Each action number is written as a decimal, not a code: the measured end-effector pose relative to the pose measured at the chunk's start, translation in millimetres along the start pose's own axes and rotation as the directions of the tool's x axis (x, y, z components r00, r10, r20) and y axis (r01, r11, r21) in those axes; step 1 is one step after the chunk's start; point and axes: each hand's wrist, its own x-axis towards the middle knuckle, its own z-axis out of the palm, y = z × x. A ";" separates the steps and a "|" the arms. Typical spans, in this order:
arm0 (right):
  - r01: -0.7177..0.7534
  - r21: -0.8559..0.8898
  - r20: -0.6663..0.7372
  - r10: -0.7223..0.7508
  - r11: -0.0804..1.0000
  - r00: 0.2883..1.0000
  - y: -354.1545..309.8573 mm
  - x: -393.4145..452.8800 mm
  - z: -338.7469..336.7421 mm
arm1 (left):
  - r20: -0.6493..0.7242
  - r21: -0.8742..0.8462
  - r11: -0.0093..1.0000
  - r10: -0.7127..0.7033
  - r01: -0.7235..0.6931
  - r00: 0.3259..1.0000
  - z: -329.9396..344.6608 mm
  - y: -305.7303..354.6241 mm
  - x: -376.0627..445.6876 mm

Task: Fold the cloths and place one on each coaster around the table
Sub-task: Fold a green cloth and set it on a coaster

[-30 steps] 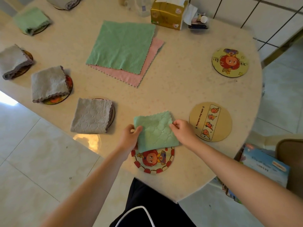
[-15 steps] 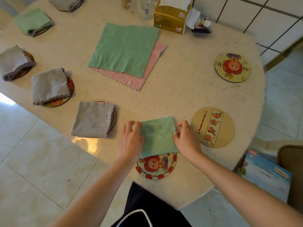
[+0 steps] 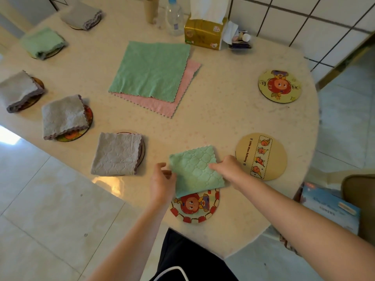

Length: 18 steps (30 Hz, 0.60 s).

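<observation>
A folded green cloth [image 3: 194, 171] lies at the table's near edge, its lower part covering the top of a red-rimmed cartoon coaster [image 3: 195, 207]. My left hand [image 3: 162, 183] pinches the cloth's left edge. My right hand [image 3: 227, 169] grips its right edge. Two bare coasters sit to the right: a tan one [image 3: 261, 157] and a yellow one [image 3: 280, 86]. An unfolded green cloth [image 3: 150, 69] lies on a pink cloth [image 3: 182, 94] at the table's middle. Folded grey cloths [image 3: 117, 155] [image 3: 63, 116] [image 3: 19, 90] [image 3: 83, 16] and a folded green one [image 3: 42, 42] rest on coasters along the left.
A gold tissue box [image 3: 205, 33], a clear bottle [image 3: 174, 19], a cardboard tube [image 3: 151, 9] and small items stand at the table's [image 3: 223, 108] far edge by the tiled wall. A blue box [image 3: 328, 205] and a chair sit low on the right.
Both hands slid the folded green cloth a little toward me over the red-rimmed coaster. The camera has shifted slightly back.
</observation>
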 end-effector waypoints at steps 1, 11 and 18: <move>-0.024 0.058 0.023 0.023 0.998 0.999 -1.8 -2.3 -1.4 | 0.015 -0.069 0.993 -0.092 0.093 0.996 0.2 3.5 0.3; 0.128 0.267 0.008 -0.134 0.955 0.991 -11.5 -35.2 -3.8 | 0.148 -0.374 0.898 -0.189 0.232 0.971 -10.7 28.4 2.1; 0.174 0.236 0.117 -0.206 0.956 0.972 39.4 -66.0 7.5 | 0.196 -0.203 0.977 -0.016 0.057 0.980 -31.4 -11.5 -31.4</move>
